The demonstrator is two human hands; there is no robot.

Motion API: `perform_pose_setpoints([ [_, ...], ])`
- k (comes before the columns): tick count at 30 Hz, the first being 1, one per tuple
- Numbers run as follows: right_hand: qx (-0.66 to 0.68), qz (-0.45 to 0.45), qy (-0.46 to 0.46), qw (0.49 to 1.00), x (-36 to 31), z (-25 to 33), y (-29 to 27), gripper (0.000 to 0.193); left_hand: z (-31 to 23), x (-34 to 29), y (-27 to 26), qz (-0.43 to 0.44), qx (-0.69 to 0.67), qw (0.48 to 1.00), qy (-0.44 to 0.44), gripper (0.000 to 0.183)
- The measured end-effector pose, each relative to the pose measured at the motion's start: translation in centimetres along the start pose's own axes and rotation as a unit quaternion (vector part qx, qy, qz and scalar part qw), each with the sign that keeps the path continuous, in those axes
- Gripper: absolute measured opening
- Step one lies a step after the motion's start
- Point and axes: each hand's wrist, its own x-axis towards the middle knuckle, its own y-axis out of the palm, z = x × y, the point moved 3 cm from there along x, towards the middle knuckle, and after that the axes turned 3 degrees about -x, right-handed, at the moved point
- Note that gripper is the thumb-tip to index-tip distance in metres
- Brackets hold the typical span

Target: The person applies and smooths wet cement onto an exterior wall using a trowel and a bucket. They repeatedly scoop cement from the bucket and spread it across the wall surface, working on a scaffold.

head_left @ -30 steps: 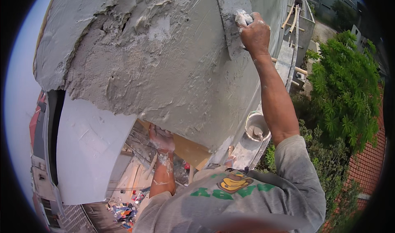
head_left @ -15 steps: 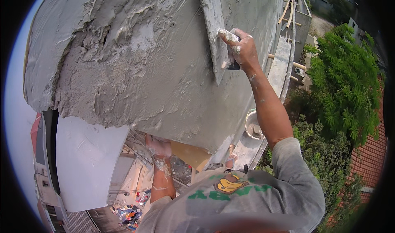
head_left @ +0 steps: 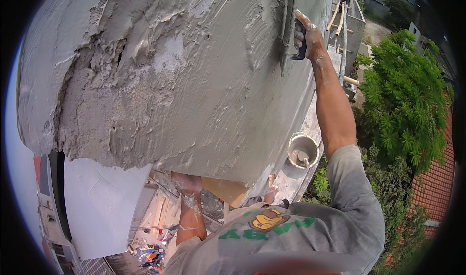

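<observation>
My right hand [head_left: 312,37] is wrapped around the dark handle of a plastering trowel [head_left: 287,27]. The trowel's long, narrow blade, seen nearly edge-on and smeared with grey, lies along the wet plaster wall [head_left: 208,95] near its right side. Below the wall's lower edge is my left hand [head_left: 188,182], close to that edge. Its fingers are hidden behind the wall, so their grip does not show. Fresh plaster covers the wall, smoother toward the right and rough, ridged and broken toward the left.
A bucket [head_left: 303,150] with grey mix and a scoop-like tool inside stands on a narrow plank walkway [head_left: 293,181] at right. Bamboo poles [head_left: 340,20] rise beyond. A white panel [head_left: 104,207] hangs at lower left. Green trees [head_left: 403,105] grow far below.
My right hand and the trowel have moved right and up across the wall, and the blade has turned more edge-on. The bucket shows more fully. My left hand stays near the lower edge.
</observation>
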Motion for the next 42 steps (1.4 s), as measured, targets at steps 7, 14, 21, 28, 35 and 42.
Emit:
perform_pose_setpoints([
  [7,-0.214,0.245,0.018,0.945,-13.7,-1.8,5.9,0.034,-0.1,-0.5,0.0,-0.116,-0.084,0.989,-0.017,0.051],
  [14,-0.315,0.343,-0.165,0.869,-29.2,-7.5,12.4,0.051,-1.4,-0.6,0.9,-0.073,-0.086,0.993,-0.030,0.046],
  [21,-0.331,0.388,-0.133,0.850,-31.8,-9.5,9.5,0.040,-0.6,-1.0,2.7,-0.065,-0.107,0.991,-0.045,0.042],
  [28,0.125,0.076,0.213,0.966,-26.0,-9.9,6.3,0.028,-0.9,-0.9,1.4,-0.060,-0.095,0.992,-0.056,0.034],
  [35,0.126,-0.023,0.192,0.973,-24.0,-8.9,10.5,0.030,-0.4,-0.9,1.4,-0.034,-0.100,0.993,-0.059,0.051],
  [42,-0.129,0.148,-0.017,0.980,-21.4,4.3,17.3,0.034,-0.8,-2.1,2.1,-0.060,-0.006,0.998,0.029,0.063],
])
